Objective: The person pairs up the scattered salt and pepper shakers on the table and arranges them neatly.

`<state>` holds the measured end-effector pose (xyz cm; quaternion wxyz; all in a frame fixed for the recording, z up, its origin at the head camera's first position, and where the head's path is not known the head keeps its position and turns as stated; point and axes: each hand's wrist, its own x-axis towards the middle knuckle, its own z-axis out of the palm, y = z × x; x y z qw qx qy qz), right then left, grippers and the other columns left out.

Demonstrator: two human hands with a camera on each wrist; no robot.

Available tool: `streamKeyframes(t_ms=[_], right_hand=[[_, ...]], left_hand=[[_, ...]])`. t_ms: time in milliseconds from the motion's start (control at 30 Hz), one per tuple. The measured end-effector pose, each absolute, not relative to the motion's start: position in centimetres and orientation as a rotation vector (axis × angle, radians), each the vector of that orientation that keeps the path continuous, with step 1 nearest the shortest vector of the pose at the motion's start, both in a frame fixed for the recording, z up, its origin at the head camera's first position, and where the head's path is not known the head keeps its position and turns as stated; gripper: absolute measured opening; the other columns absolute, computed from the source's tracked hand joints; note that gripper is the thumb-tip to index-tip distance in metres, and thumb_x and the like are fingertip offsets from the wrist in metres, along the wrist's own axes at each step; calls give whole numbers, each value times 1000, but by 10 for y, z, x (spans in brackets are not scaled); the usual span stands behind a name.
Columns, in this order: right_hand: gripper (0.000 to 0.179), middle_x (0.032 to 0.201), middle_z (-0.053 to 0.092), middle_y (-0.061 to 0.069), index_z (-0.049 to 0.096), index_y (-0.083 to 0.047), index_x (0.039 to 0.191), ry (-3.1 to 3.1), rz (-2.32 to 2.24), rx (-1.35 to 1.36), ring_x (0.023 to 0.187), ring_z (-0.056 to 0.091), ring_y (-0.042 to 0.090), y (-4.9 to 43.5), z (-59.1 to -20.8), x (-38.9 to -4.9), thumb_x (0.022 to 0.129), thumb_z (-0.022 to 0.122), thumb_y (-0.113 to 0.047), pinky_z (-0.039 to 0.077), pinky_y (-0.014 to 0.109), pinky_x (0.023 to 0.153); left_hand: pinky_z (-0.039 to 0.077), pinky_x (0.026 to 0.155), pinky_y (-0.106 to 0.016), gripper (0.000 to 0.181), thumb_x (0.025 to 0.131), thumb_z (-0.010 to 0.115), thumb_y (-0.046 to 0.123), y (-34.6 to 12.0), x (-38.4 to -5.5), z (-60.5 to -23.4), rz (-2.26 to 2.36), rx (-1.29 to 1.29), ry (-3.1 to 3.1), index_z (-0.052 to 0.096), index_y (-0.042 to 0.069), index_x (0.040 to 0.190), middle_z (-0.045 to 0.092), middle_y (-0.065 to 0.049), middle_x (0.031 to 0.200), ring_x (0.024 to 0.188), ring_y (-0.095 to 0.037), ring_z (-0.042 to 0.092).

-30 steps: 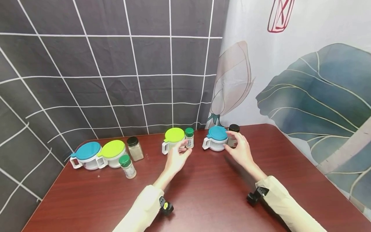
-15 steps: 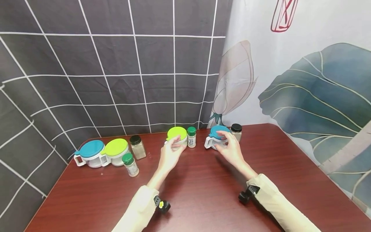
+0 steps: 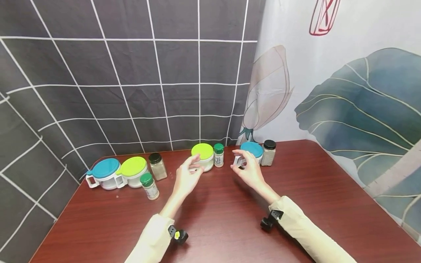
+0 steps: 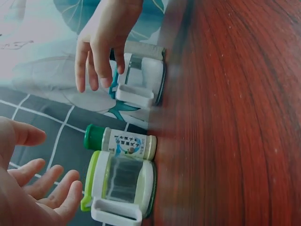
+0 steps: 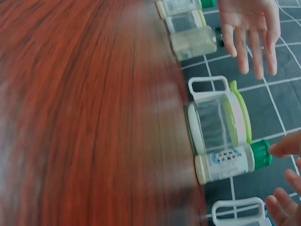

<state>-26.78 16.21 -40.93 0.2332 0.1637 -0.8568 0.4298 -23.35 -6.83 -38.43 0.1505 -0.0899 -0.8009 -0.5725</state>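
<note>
My left hand (image 3: 187,177) is in the air in front of a lime-lidded seasoning jar (image 3: 203,152), fingers loosely bent and holding nothing. Beside that jar stands a small green-capped shaker (image 3: 218,160); the left wrist view shows a gap between the hand and both. My right hand (image 3: 249,171), also holding nothing, hovers before the handle side of a blue-lidded jar (image 3: 251,147), partly covering it. A black-capped bottle (image 3: 268,156) of pale powder stands right of the blue-lidded jar. In the right wrist view, fingertips appear close to the shaker's green cap (image 5: 261,154); contact cannot be told.
At the left of the red-brown table (image 3: 210,226) stand another blue-lidded jar (image 3: 106,168), another lime-lidded jar (image 3: 133,167), a second black-capped bottle (image 3: 158,168) and a second green-capped shaker (image 3: 150,189). Behind the table hangs a grey tile-patterned cloth (image 3: 131,65).
Both hands have moved left and slightly back from the jars. The right hand has drawn away from between the blue-lidded jar and the black-capped bottle. The view has shifted slightly.
</note>
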Motion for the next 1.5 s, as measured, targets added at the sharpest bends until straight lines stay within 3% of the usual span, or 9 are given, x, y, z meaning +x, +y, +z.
streamKeyframes(t_ms=[233, 400, 667, 1067, 1500], right_hand=[[48, 107, 65, 14, 61, -8, 120, -2354, 1166, 498, 98, 58, 29, 146, -409, -269, 76, 77, -5, 52, 43, 79], [47, 106, 64, 11, 61, -7, 119, -2365, 1178, 519, 96, 59, 28, 133, -409, -269, 75, 78, -5, 53, 37, 75], [46, 107, 64, 18, 61, -8, 118, -2347, 1245, 574, 97, 59, 36, 117, -408, -266, 75, 78, -4, 55, 50, 77], [50, 108, 67, 9, 62, -11, 118, -2353, 1190, 571, 101, 57, 28, 94, -407, -267, 72, 80, -5, 47, 41, 85], [47, 107, 67, 12, 62, -9, 117, -2334, 1300, 639, 95, 60, 27, 73, -402, -268, 73, 78, -6, 54, 47, 76]], left_hand=[[52, 92, -51, 42, 85, 65, 3, -78, -228, -382, -1670, -237, -2268, 59, 1, 126, 65, -19, 122, 105, -34, 66], [54, 90, -46, 42, 85, 65, 4, -85, -224, -380, -1667, -219, -2280, 59, 1, 127, 64, -20, 124, 104, -33, 66], [56, 87, -40, 41, 86, 64, 2, -94, -222, -376, -1705, -206, -2263, 59, 1, 127, 62, -20, 126, 102, -32, 66], [54, 90, -44, 39, 87, 65, 5, -106, -224, -368, -1693, -162, -2266, 60, 5, 126, 65, -16, 123, 102, -31, 66], [53, 92, -44, 38, 88, 65, 5, -124, -221, -358, -1611, -167, -2312, 61, 3, 126, 65, -17, 124, 103, -32, 67]])
